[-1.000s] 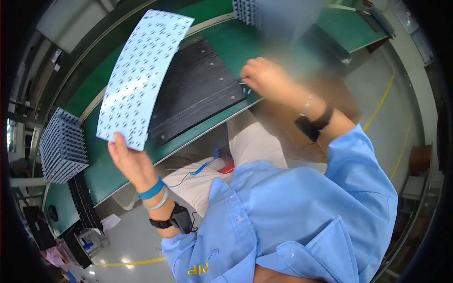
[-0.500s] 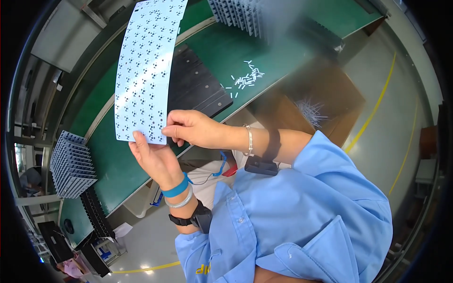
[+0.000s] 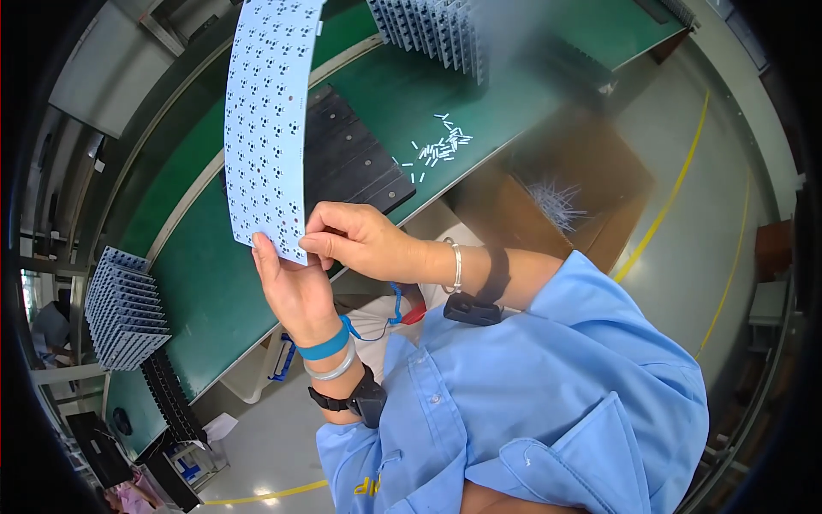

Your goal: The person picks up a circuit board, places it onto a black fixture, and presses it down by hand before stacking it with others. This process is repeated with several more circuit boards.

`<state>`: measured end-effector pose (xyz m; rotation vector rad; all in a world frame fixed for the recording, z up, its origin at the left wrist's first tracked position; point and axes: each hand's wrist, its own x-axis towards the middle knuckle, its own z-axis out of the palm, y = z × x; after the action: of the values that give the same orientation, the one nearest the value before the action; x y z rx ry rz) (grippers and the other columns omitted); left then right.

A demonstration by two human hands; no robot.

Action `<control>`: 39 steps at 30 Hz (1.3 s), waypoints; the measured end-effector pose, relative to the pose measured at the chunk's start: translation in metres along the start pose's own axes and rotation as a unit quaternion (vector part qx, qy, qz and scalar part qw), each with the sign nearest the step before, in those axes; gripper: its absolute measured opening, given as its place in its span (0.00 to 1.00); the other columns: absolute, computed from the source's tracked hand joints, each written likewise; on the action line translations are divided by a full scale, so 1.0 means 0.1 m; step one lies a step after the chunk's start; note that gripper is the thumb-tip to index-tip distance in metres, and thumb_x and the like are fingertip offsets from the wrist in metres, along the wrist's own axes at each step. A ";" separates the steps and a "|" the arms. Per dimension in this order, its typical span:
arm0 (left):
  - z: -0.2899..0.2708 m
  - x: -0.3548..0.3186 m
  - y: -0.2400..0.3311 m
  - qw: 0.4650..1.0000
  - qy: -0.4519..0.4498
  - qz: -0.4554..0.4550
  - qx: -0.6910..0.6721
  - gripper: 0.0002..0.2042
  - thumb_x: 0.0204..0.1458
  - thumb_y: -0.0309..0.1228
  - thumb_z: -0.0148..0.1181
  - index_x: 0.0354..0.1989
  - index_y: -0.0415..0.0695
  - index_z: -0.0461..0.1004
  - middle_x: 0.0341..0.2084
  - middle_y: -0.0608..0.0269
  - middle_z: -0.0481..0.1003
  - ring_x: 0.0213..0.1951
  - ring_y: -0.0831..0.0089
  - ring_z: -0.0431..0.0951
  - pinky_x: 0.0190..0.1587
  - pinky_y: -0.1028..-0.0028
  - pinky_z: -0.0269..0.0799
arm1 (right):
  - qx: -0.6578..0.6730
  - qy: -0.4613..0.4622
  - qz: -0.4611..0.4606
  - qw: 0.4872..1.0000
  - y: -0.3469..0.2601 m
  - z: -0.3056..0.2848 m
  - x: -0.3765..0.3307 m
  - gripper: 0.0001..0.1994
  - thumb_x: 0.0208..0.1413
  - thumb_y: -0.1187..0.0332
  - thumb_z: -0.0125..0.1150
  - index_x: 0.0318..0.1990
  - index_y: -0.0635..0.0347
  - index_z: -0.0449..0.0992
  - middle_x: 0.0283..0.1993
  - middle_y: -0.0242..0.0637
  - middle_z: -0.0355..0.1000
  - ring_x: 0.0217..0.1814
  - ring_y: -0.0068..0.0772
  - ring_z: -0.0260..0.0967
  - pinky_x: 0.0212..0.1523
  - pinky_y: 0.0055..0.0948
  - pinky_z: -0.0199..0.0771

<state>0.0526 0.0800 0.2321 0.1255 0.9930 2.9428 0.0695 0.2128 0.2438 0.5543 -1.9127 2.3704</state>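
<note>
A long white circuit board panel, covered in rows of small black marks and holes, is held up over the bench and looks curved. My left hand grips its near bottom edge, thumb on the face and fingers behind. At the lower right corner my right hand pinches the panel between thumb and bent forefinger. Behind the panel a black flat fixture plate lies on the green bench and is partly hidden by it. Small white strips lie scattered to the right of the plate.
The green bench runs diagonally. Stacked upright panels stand in a rack at left and another at the top. A cardboard box holding thin clear strips is beside the bench at right. A black rail lies at lower left.
The panel has tilted and turned, so its face looks narrower and the bright glare on it is gone. Both hands still hold it and have shifted slightly right.
</note>
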 end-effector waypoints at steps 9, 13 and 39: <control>0.03 -0.08 0.29 0.976 0.073 0.188 0.083 0.16 0.58 0.32 0.49 0.51 0.37 0.61 0.48 0.57 0.68 0.49 0.70 0.68 0.51 0.68 0.65 | -0.351 0.107 0.021 0.930 -0.21 -1.20 0.01 0.09 0.58 0.66 0.54 0.42 0.60 0.72 0.32 0.31 0.69 0.33 0.22 0.68 0.35 0.21 0.70; 0.16 -0.11 0.23 0.949 0.105 0.255 0.154 0.15 0.58 0.31 0.49 0.50 0.36 0.60 0.47 0.56 0.69 0.48 0.69 0.69 0.51 0.69 0.65 | -0.704 0.108 -0.164 0.682 -0.15 -1.41 0.06 0.13 0.59 0.64 0.52 0.48 0.58 0.71 0.39 0.32 0.70 0.38 0.25 0.69 0.35 0.23 0.70; 0.22 -0.26 0.03 0.971 0.080 0.159 0.160 0.15 0.58 0.35 0.50 0.46 0.37 0.61 0.43 0.57 0.69 0.44 0.71 0.70 0.48 0.71 0.67 | 0.008 0.192 0.088 0.977 -0.40 -1.07 0.32 0.13 0.59 0.57 0.52 0.36 0.57 0.71 0.32 0.27 0.67 0.30 0.21 0.67 0.28 0.20 0.66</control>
<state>0.0802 0.0898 0.2496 0.0588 1.6088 3.0812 0.0235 0.3182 0.2720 -0.0806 -1.8303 2.3719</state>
